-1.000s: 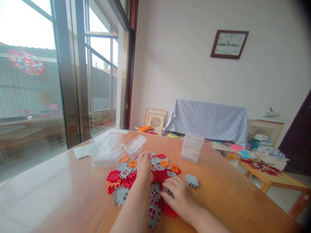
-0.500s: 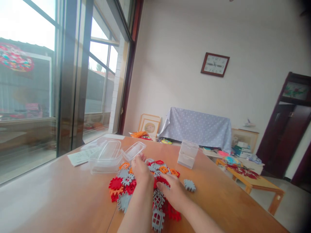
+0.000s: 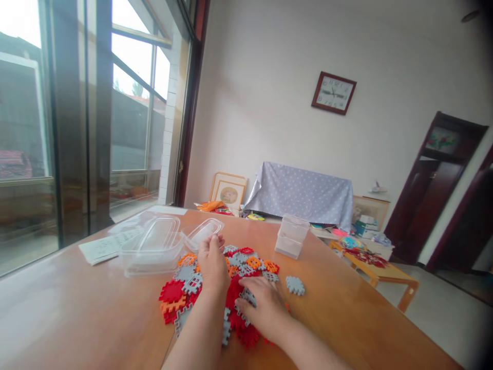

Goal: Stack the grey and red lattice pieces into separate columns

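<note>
A heap of toothed plastic building tiles in red (image 3: 172,291), grey and orange (image 3: 253,263) lies on the table below my hands. My left hand (image 3: 212,259) is raised over the heap's left-middle part with its fingers curled in; whatever is in them is hidden. Lower and to the right, my right hand (image 3: 265,303) has its thumb and fingers around a grey building tile (image 3: 247,297) with window-like openings, over the red pieces. One separate grey tile (image 3: 295,285) lies on the wood, to the right of the heap.
Clear plastic boxes (image 3: 154,257) and a clear lid (image 3: 202,234) stand at the back left beside a paper sheet (image 3: 100,249). A small clear container (image 3: 291,236) sits at the back right. Beyond the wooden table (image 3: 103,318) is a low bench (image 3: 400,281).
The view has swung somewhat to the right. My right hand has shifted its fingers onto a grey tile. My left hand stays curled above the heap.
</note>
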